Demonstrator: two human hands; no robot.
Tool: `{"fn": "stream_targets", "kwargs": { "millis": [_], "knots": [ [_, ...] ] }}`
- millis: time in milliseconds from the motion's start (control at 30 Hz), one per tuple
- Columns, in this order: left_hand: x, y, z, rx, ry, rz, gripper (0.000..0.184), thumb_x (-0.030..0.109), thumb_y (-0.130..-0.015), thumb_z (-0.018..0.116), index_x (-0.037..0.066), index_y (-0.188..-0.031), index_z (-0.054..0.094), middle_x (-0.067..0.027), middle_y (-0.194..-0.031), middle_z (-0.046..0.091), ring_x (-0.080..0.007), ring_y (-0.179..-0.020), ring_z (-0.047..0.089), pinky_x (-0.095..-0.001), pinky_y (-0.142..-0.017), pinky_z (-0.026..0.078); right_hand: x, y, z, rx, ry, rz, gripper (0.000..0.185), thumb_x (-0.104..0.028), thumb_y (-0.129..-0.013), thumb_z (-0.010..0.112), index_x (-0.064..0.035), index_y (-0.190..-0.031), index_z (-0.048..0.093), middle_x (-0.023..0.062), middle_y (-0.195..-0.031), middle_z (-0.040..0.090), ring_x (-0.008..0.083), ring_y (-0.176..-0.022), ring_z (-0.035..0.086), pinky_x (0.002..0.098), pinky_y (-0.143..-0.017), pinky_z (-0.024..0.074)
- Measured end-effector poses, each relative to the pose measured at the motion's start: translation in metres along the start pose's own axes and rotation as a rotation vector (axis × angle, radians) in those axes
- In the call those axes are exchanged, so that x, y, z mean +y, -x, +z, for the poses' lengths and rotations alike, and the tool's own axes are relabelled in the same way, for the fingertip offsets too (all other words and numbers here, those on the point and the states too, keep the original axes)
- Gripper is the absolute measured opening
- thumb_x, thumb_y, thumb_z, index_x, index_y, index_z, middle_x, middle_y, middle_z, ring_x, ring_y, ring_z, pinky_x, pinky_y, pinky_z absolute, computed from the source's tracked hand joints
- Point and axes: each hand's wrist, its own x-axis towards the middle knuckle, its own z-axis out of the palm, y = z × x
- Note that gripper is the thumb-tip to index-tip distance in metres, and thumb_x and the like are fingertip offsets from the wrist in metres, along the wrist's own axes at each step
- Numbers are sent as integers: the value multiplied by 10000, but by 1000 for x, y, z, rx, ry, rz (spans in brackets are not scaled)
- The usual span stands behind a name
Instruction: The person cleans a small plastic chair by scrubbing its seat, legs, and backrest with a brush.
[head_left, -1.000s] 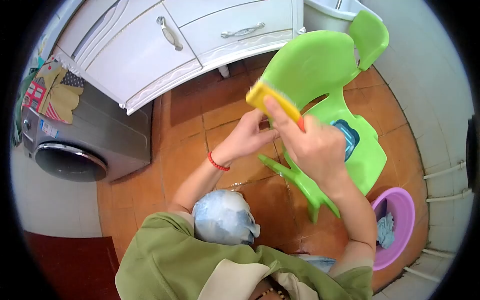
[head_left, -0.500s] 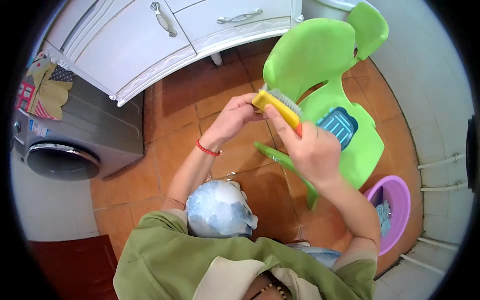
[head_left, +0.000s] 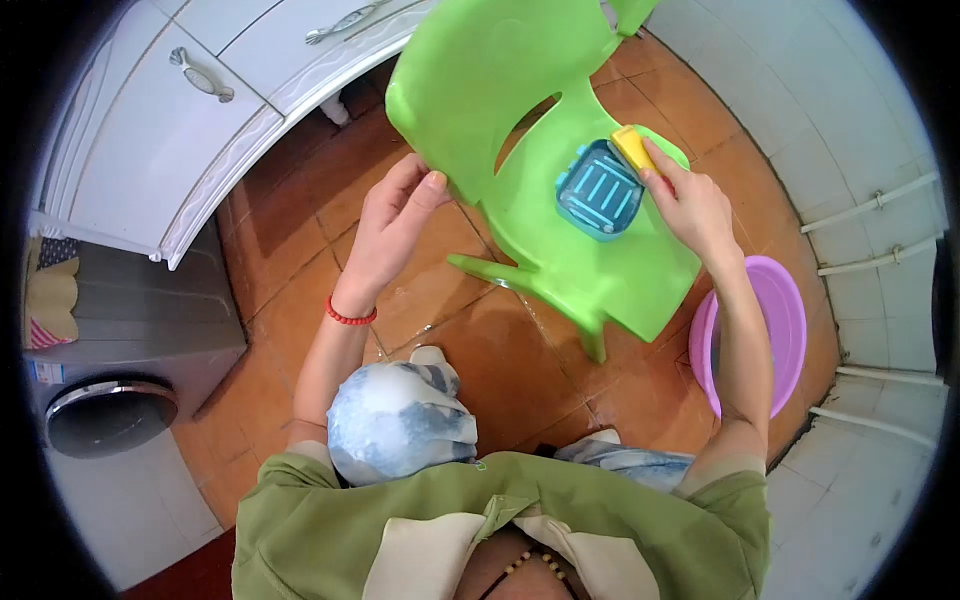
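A green plastic chair (head_left: pixel 520 215) stands in front of me, turned at an angle. My left hand (head_left: pixel 392 222), a red bead bracelet at its wrist, pinches the side edge of the chair's backrest between thumb and fingers. My right hand (head_left: pixel 692 212) is wrapped around a yellow scrub brush (head_left: pixel 630 147). The brush is over the near rim of a teal box with light-blue slats, which looks like a soap dish (head_left: pixel 602 192), on the chair seat. The bristles are mostly hidden, so contact with the dish is unclear.
To the right, a pink basin (head_left: pixel 790 320) stands on the tiled floor (head_left: pixel 510 370), partly behind my right forearm. White cabinets (head_left: pixel 150 130) line the upper left, above a grey washing machine (head_left: pixel 190 325). Pipes (head_left: pixel 880 255) run along the right wall.
My right hand has carried the brush from beside the backrest to the soap dish on the seat. My left hand stays at the backrest edge. The whole view has shifted.
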Motion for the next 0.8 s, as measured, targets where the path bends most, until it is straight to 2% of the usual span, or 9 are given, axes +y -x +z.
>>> {"fn": "stream_targets", "kwargs": {
  "millis": [133, 200, 267, 333, 467, 533, 633, 667, 800],
  "knots": [
    [7, 7, 12, 249, -338, 24, 246, 158, -919, 582, -29, -1078, 561, -88, -960, 597, -167, -925, 582, -287, -846, 455, 14, -4, 23, -94, -89, 23, 446, -409, -918, 485, -252, -1335, 496, 161, -871, 668, 325, -837, 640, 430, -737, 496],
    [-16, 11, 10, 508, -620, 505, 235, 136, -862, 645, -3, -1037, 573, -94, -928, 592, -205, -896, 588, -294, -788, 466, 12, -6, 22, -71, -14, 3, 434, -385, -903, 506, -237, -1311, 522, 160, -865, 669, 330, -842, 637, 424, -739, 494],
    [-3, 18, 19, 444, -958, 738, 315, 99, -738, 735, 16, -993, 569, -106, -901, 564, -273, -832, 564, -332, -686, 483, 3, -6, 13, -65, 51, -14, 415, -354, -884, 531, -218, -1276, 554, 159, -860, 668, 333, -842, 634, 420, -738, 493],
    [-3, 6, 41, -74, -915, 900, 301, 63, -717, 709, -8, -969, 562, -118, -914, 538, -266, -807, 540, -355, -639, 487, -6, -6, -3, -79, 112, -40, 390, -316, -861, 557, -196, -1230, 595, 158, -857, 667, 334, -837, 632, 417, -736, 493],
    [-34, -12, 110, -232, -896, 729, 230, 52, -746, 605, -32, -959, 583, -116, -915, 527, -242, -772, 544, -336, -629, 500, -6, -10, -28, -129, 132, -94, 304, -255, -830, 589, -137, -1102, 656, 160, -809, 653, 330, -783, 632, 436, -688, 495],
    [-58, -11, 122, -263, -968, 690, 221, 58, -738, 579, -28, -941, 587, -106, -879, 514, -231, -753, 544, -318, -611, 501, -15, -10, -36, -214, 219, -64, 244, -234, -824, 592, -96, -1007, 678, 162, -765, 642, 336, -744, 631, 447, -657, 495],
    [-73, -13, 129, -272, -1059, 664, 181, 71, -703, 570, -8, -866, 571, -93, -820, 481, -221, -733, 537, -300, -579, 497, -17, -9, -17, -182, 386, -150, 178, -194, -817, 583, -40, -870, 656, 170, -705, 623, 355, -699, 624, 455, -620, 493],
    [-73, -15, 131, -264, -1053, 654, 154, 70, -693, 569, 4, -832, 558, -90, -804, 469, -218, -730, 534, -296, -566, 494, -17, -7, -11, -171, 397, -187, 144, -143, -803, 569, -11, -793, 628, 169, -673, 616, 365, -675, 621, 452, -602, 495],
    [-80, -23, 134, -266, -983, 629, 76, 63, -692, 561, 40, -732, 500, -96, -793, 462, -223, -737, 538, -303, -540, 493, -42, -14, -29, -427, 435, -191, 152, -121, -795, 563, 4, -778, 647, 186, -706, 631, 366, -698, 631, 447, -614, 502]
  ]
}}
